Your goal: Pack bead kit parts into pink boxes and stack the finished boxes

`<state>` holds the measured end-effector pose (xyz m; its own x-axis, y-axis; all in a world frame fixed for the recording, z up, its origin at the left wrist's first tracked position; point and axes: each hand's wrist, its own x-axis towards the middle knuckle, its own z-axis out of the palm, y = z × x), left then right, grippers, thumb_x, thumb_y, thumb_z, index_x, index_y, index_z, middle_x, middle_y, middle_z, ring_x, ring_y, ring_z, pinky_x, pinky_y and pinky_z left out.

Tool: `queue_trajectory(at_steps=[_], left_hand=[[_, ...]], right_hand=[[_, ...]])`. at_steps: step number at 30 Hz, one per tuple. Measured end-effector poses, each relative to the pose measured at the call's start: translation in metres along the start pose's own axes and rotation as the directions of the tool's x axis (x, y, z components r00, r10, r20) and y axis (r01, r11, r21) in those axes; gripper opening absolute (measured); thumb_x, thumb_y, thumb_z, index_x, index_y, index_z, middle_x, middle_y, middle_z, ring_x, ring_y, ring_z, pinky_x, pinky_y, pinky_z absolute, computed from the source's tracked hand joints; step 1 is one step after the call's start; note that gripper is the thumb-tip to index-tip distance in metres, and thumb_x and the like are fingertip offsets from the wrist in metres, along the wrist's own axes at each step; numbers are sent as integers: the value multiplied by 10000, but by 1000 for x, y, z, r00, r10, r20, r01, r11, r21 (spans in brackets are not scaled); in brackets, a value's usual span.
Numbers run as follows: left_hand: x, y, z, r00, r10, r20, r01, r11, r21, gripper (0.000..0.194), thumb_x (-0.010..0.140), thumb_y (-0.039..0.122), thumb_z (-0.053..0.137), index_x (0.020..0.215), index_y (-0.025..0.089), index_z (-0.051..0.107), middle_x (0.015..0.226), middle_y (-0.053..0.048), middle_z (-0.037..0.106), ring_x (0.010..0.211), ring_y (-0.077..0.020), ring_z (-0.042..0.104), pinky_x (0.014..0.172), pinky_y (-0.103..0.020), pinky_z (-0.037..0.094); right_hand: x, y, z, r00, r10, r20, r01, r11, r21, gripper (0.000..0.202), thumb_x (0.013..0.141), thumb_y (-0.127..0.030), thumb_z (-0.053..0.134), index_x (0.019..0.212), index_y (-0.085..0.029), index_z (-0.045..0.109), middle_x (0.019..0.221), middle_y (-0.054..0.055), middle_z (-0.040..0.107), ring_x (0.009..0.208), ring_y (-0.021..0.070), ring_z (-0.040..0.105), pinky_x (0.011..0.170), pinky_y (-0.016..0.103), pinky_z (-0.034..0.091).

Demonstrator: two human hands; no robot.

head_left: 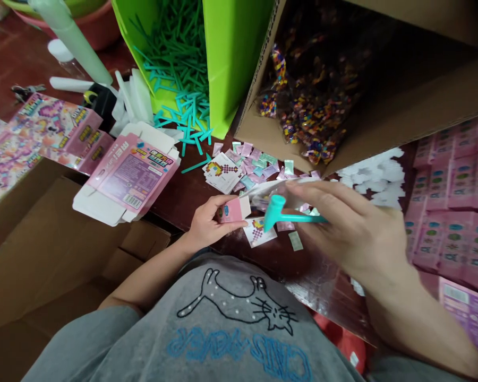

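My left hand (207,224) is closed around a small pink box (231,211), whose white end flap stands open toward the right. My right hand (348,225) holds a teal toy hammer (276,210) by its handle, the head pointing left near the box's open end. Behind the hammer, at the right fingertips, shows something pale and clear like a plastic bag, partly hidden. Below the box lies a printed pattern card (255,233). Just beyond my hands are a stack of similar cards (220,178) and a scatter of small pastel packets (258,162).
A lime-green bin (227,69) spills teal hammers (193,114) onto the table. Beside it stands a cardboard carton (374,132) with bags of coloured beads (310,124). A flattened pink box (129,172) lies left; pink boxes (454,196) and white pieces (372,172) sit right.
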<state>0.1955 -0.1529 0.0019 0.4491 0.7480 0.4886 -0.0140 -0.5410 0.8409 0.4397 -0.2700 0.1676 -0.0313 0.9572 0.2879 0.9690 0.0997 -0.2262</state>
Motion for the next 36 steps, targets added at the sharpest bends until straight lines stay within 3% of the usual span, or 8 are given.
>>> queue_trajectory(at_steps=[3, 10, 16, 20, 24, 27, 32, 36], left_hand=[[-2, -4, 3, 1000, -14, -3, 14, 1000, 10, 644, 837, 592, 998, 1300, 202, 779, 1104, -88, 859, 931, -221, 850, 831, -318, 690], [-1, -9, 6, 997, 17, -74, -18, 1000, -8, 631, 846, 561, 1003, 1306, 223, 736, 1113, -58, 840, 944, -204, 833, 829, -312, 671], [0, -12, 11, 998, -16, -62, 16, 1000, 6, 648, 855, 583, 987, 1314, 217, 713, 1116, -60, 827, 936, -209, 820, 835, -329, 664], [-2, -15, 12, 995, -71, -63, 73, 997, 26, 667, 841, 594, 995, 1305, 208, 711, 1106, -60, 824, 910, -205, 806, 815, -318, 644], [0, -18, 10, 997, -46, -65, 47, 999, 14, 678, 838, 632, 984, 1290, 206, 712, 1090, -55, 821, 913, -205, 805, 814, -313, 642], [2, -19, 9, 994, -33, -103, 29, 999, -43, 669, 852, 613, 980, 1309, 211, 703, 1107, -47, 816, 941, -204, 809, 829, -309, 640], [1, -20, 4, 996, -21, -81, 15, 997, -77, 664, 824, 573, 1011, 1302, 221, 713, 1103, -40, 808, 968, -209, 806, 859, -319, 643], [0, -21, -2, 999, -32, -36, 28, 993, -114, 685, 817, 573, 1017, 1307, 209, 705, 1122, -51, 815, 980, -210, 812, 871, -314, 649]], right_hand=[[2, -3, 12, 995, 61, 74, -64, 997, 44, 357, 1120, -352, 650, 1455, -319, 769, 1222, 71, 872, 951, 257, 822, 603, 323, 512], [12, -10, 14, 998, -2, -56, -1, 998, -70, 264, 1082, -319, 702, 1322, -278, 805, 1391, 92, 828, 989, 223, 822, 537, 274, 426], [20, -23, 38, 971, 231, -64, -226, 971, 83, 405, 1076, -406, 688, 1434, -219, 714, 1294, 144, 851, 914, 267, 845, 588, 314, 548], [27, -23, 43, 979, 203, -3, -191, 925, 327, 360, 1051, -297, 637, 1403, -250, 692, 1195, 77, 863, 1030, 259, 854, 787, 370, 679], [30, -22, 35, 958, 250, -140, -158, 869, 469, 292, 1052, -311, 633, 1331, -286, 716, 1238, 82, 835, 993, 232, 820, 830, 372, 679], [32, -21, 36, 975, 177, -132, -115, 917, 382, 216, 1032, -272, 637, 1211, -279, 757, 1153, 61, 855, 938, 226, 812, 803, 356, 657], [34, -4, 34, 982, -134, 130, 97, 961, 259, 286, 1052, -211, 573, 1160, -272, 830, 1112, 46, 880, 920, 232, 829, 756, 349, 627], [35, 16, 10, 998, -67, 15, 60, 957, 284, 311, 1118, -537, 649, 1268, -302, 786, 1149, 57, 858, 944, 254, 818, 768, 375, 633]])
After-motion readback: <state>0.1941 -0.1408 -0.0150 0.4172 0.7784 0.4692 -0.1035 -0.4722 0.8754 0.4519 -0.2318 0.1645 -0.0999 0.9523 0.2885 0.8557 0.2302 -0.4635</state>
